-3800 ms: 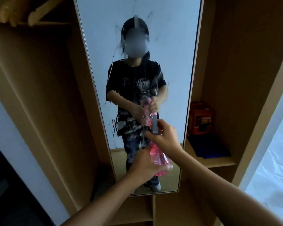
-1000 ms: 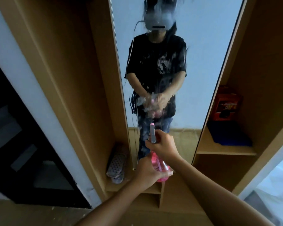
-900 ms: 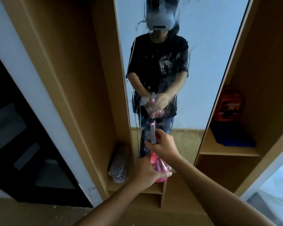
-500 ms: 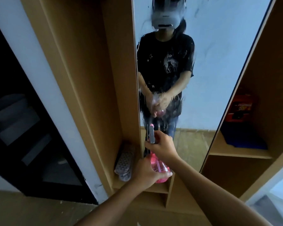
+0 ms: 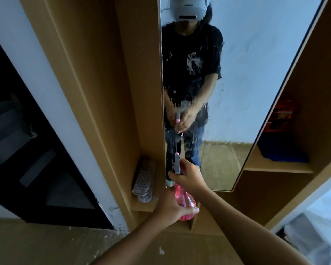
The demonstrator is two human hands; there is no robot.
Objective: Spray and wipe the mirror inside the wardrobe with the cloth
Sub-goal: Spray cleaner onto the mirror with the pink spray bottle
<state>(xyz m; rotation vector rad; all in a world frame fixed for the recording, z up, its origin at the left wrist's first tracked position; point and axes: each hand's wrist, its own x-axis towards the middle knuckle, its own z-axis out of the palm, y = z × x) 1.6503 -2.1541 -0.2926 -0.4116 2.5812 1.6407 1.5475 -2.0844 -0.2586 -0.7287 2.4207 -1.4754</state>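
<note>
- Between both hands, centre-low: pink bottle, held upright in front of mirror, near its bottom left corner.
- L hand cups bottle's round base from the left; fingers wrapped under/around it, thumb tip showing at the base's right side.
- R hand just above L, curled round the neck and grey spray head; pink nozzle tip points up toward the glass. Can't tell if trigger is squeezed.
- Above R hand: mirror surface w/ wet streaks and droplets, thickest across its lower-middle part; drips run down toward the bottom edge. Reflection shows a person in a dark tee and jeans w/ both hands on the bottle.
- Right of R hand, well apart: wardrobe shelf w/ blue cloth lying flat on it; red box stands behind the cloth, against the side wall.
- Left of L hand, just beside: pair of grey slippers leaning in the narrow compartment next to the mirror's frame.
- Further left of L hand: white door frame, dark opening past it.
- Below both forearms: brown floor w/ a few white specks.
</note>
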